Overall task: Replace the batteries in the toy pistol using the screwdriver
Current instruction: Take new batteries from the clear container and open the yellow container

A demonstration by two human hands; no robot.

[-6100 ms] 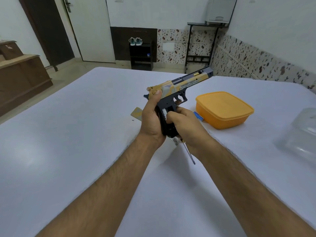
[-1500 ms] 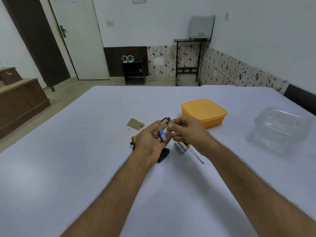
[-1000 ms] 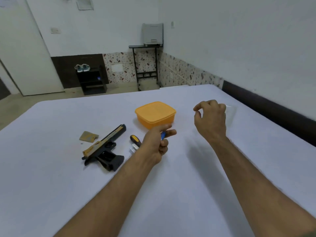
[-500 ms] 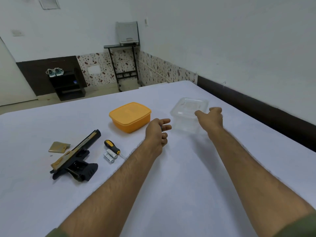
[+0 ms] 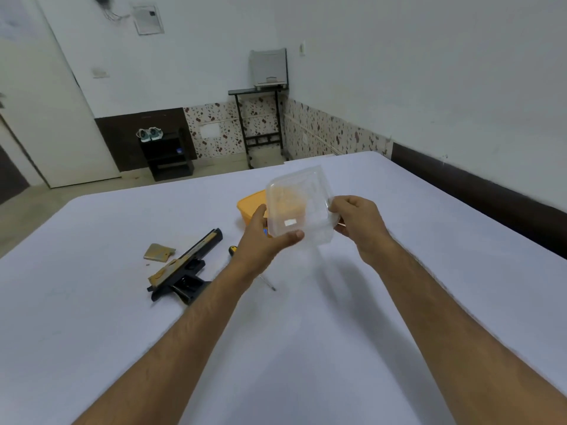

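Note:
The black and gold toy pistol (image 5: 187,268) lies on its side on the white table, left of my arms. A small gold cover plate (image 5: 159,252) lies beside it. The screwdriver's yellow and black handle (image 5: 232,249) and metal tip (image 5: 270,285) peek out from behind my left wrist. A clear plastic container (image 5: 299,207) is lifted above the table and tilted. My left hand (image 5: 264,237) grips its near left side, with a bit of blue showing in the palm. My right hand (image 5: 356,223) grips its right edge.
An orange lidded box (image 5: 250,205) stands on the table behind the clear container. The white table (image 5: 306,348) stretches wide in front of me. A dark rail runs along the wall at the right. A shoe rack and a metal stand are on the floor beyond.
Both hands reached to the clear container on the right, took hold of it and lifted it toward the middle, tilted. The view swung back left. Pistol and screwdriver stayed put.

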